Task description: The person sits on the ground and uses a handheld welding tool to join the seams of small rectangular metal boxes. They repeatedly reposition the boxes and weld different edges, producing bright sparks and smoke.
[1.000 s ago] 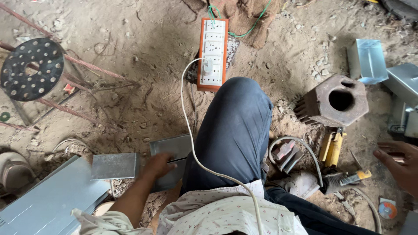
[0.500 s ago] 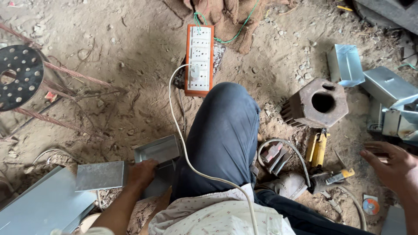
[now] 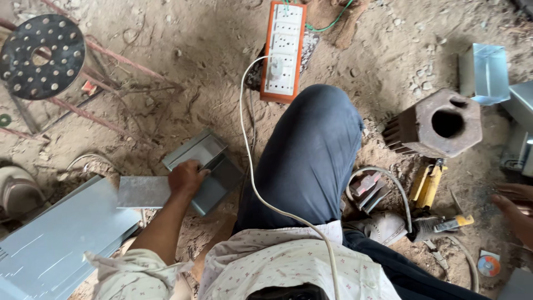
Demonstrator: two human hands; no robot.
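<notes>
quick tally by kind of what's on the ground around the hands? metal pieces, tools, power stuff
Bent grey sheet-metal pieces: 5 (one under the left hand, channel; flat piece; long panel; two at right)
Perforated round disc: 1
Rusty hexagonal block: 1
Power strip: 1
Angle grinder: 1
Yellow-handled tool: 1
Small disc: 1
Total: 11. Right hand touches none.

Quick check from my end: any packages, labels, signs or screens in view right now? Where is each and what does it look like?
No packages, signs or screens.
Only a label: on a small round disc lying on the dirt at lower right, near the right hand; circular, red and blue, print too small to tell.
The left hand rests on a plain grey metal channel, no label visible.
</notes>
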